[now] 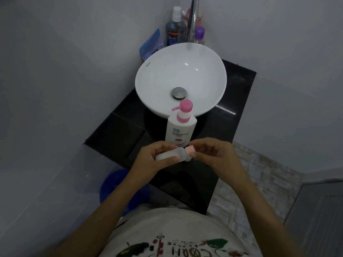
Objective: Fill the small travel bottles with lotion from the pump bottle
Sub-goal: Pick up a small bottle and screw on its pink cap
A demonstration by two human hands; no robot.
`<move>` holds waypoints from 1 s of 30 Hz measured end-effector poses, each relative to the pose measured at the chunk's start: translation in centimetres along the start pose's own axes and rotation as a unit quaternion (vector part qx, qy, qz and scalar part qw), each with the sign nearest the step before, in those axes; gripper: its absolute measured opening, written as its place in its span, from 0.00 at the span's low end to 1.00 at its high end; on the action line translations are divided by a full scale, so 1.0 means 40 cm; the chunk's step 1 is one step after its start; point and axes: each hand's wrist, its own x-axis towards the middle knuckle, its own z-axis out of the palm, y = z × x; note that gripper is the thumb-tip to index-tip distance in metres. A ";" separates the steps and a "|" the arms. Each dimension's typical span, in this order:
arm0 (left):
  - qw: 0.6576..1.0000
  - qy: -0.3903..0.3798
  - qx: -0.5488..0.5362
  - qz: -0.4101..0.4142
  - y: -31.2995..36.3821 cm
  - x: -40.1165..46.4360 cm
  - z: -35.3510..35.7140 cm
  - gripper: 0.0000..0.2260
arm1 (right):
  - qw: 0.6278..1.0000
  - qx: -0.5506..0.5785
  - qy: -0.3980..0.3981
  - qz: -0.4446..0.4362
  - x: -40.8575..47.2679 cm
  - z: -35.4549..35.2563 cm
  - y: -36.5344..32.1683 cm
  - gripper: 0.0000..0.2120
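Note:
A white pump bottle (181, 129) with a pink pump head stands on the black counter (118, 134), just in front of the sink. Below it, my left hand (154, 158) holds a small translucent travel bottle (172, 154) lying sideways, its neck pointing right. My right hand (215, 154) pinches the pale pink cap (191, 150) at that neck. Whether the cap is on or off the neck is hidden by my fingers.
A white round sink (148, 84) with a metal drain sits on the counter under a chrome tap (194, 19). Mouthwash (173, 28), a purple-capped bottle (199, 35) and a blue pouch (151, 44) crowd the back corner. A blue bucket (115, 184) stands below left.

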 end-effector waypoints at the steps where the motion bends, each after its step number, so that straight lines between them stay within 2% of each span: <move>1: 1.000 0.001 0.004 0.003 -0.001 0.000 0.000 0.12 | 1.000 -0.002 0.003 0.011 0.002 0.002 0.001 0.07; 3: 1.000 0.005 0.006 0.005 -0.002 -0.003 0.000 0.12 | 0.999 -0.010 0.016 0.035 0.003 0.012 0.003 0.04; 6: 1.000 0.006 0.006 0.008 -0.003 -0.004 0.002 0.12 | 0.997 -0.039 0.030 0.062 0.003 0.023 0.010 0.10; 9: 1.000 0.006 0.009 0.015 -0.001 -0.005 0.003 0.12 | 0.999 -0.008 0.011 0.039 -0.006 0.013 0.008 0.07; 11: 1.000 0.009 0.003 0.014 0.002 -0.006 0.002 0.11 | 0.999 0.006 -0.020 0.028 -0.009 0.001 0.009 0.09; 14: 1.000 0.010 0.003 0.014 0.003 -0.006 0.003 0.11 | 0.999 -0.004 -0.014 0.040 -0.008 0.005 0.010 0.04; 18: 1.000 0.009 0.000 0.016 0.009 -0.006 0.007 0.12 | 0.998 -0.033 0.029 0.054 -0.008 0.024 0.013 0.11; 23: 1.000 0.007 -0.005 0.016 0.018 -0.009 0.007 0.11 | 0.999 0.012 -0.029 0.008 -0.014 0.000 0.013 0.07; 25: 1.000 0.008 0.003 0.020 0.018 -0.010 0.008 0.12 | 1.000 -0.004 -0.013 0.021 -0.013 0.007 0.012 0.04; 28: 1.000 0.005 0.012 0.022 0.015 -0.011 0.012 0.13 | 0.997 -0.043 0.023 0.053 -0.011 0.022 0.009 0.16; 30: 1.000 0.006 0.010 0.023 0.017 -0.012 0.012 0.13 | 0.999 -0.009 0.014 0.048 -0.014 0.017 0.006 0.15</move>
